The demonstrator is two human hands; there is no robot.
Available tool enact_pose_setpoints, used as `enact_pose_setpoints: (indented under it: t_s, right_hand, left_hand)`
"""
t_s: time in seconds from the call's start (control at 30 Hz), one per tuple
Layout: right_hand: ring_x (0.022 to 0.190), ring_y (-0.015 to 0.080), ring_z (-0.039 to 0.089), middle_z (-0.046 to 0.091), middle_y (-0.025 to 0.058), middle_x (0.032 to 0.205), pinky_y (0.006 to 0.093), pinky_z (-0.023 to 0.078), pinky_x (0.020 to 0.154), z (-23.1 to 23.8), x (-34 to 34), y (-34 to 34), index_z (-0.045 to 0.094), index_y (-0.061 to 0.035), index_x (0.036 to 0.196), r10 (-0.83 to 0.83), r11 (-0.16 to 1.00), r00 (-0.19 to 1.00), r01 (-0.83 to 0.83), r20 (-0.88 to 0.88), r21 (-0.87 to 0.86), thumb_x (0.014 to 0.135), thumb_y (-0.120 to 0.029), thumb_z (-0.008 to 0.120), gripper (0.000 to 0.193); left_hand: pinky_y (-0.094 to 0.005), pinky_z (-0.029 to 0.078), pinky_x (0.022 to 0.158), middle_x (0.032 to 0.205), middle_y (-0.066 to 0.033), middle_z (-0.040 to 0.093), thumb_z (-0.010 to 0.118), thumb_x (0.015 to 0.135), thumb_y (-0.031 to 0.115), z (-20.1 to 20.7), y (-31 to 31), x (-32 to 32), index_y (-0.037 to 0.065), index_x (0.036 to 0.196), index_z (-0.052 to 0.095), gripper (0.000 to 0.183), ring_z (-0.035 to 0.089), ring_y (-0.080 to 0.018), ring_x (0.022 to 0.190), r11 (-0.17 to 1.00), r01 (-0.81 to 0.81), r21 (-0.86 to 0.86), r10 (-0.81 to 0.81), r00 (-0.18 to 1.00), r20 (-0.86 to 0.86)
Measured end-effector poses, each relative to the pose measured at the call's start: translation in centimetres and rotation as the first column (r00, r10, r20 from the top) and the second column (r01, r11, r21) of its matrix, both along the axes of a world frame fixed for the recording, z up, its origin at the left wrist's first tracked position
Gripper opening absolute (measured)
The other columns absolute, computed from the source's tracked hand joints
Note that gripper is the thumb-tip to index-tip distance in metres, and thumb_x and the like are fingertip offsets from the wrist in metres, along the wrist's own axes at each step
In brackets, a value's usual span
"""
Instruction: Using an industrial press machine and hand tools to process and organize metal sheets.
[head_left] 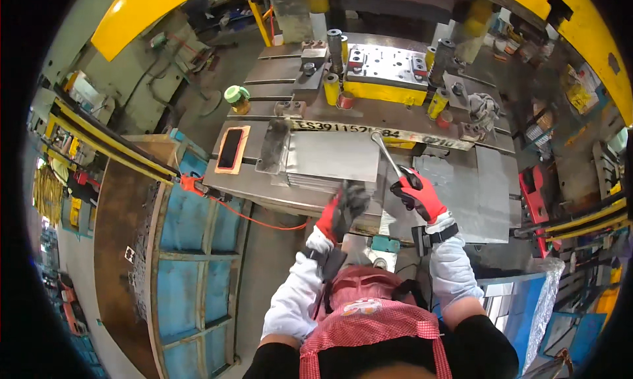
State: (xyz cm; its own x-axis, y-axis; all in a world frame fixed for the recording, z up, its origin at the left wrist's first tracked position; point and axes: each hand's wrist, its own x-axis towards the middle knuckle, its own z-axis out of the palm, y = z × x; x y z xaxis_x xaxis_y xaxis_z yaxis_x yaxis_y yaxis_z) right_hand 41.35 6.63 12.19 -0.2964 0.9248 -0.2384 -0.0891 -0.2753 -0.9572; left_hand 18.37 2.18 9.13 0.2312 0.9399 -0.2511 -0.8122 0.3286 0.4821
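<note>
Right fingers (pixel 399 189) around a slim, round-tipped metal rod (pixel 388 157)

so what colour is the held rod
The rod is silvery grey, best seen in the head view.

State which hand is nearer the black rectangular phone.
Left. The gloved left hand is right of the phone, lower in the picture; the right hand, holding a silver rod, is farther right.
</note>
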Motion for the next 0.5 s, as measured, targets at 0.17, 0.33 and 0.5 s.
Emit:
enact_pose_setpoints:
  t_s: [0.17,0.33,0.5]
  right_hand:
    - [0.074,0.0077,0.048,0.055,0.0000,0.083,0.0236,0.043,0.066,3.3,-0.5,-2.4,0.047,-0.0014,0.119,0.080,0.990,0.988,-0.094,0.130,0.105,0.072,-0.014,0.068,0.053]
    - [0.078,0.0089,0.051,0.058,0.0023,0.091,0.0218,0.042,0.066,4.7,4.7,-8.8,0.043,-0.0050,0.125,0.239,0.971,0.964,-0.233,0.121,-0.059,0.074,-0.011,0.062,0.055]
    - [0.087,0.0127,0.053,0.060,0.0080,0.096,0.0236,0.043,0.069,4.4,7.1,-12.7,0.038,-0.0043,0.129,0.094,0.992,0.988,-0.103,-0.124,-0.070,0.072,-0.003,0.058,0.061]
  left_hand:
    - [-0.0296,0.049,0.063,0.083,-0.0033,0.059,0.052,0.086,0.032,-12.8,3.8,-3.9,0.009,0.102,0.054,0.029,0.058,-0.0164,0.069,0.982,-0.004,-0.188,0.100,0.857,0.505]
    - [-0.0301,0.050,0.057,0.095,-0.0054,0.061,0.051,0.088,0.022,-2.4,-3.2,-3.1,0.005,0.105,0.055,0.025,0.059,-0.0164,0.066,0.997,-0.066,-0.028,0.064,0.996,-0.068]
    - [-0.0273,0.047,0.058,0.078,-0.0083,0.062,0.057,0.080,0.011,5.9,0.8,-1.8,0.001,0.098,0.059,0.020,0.059,-0.0158,0.067,0.966,0.225,0.127,0.025,0.407,-0.913]
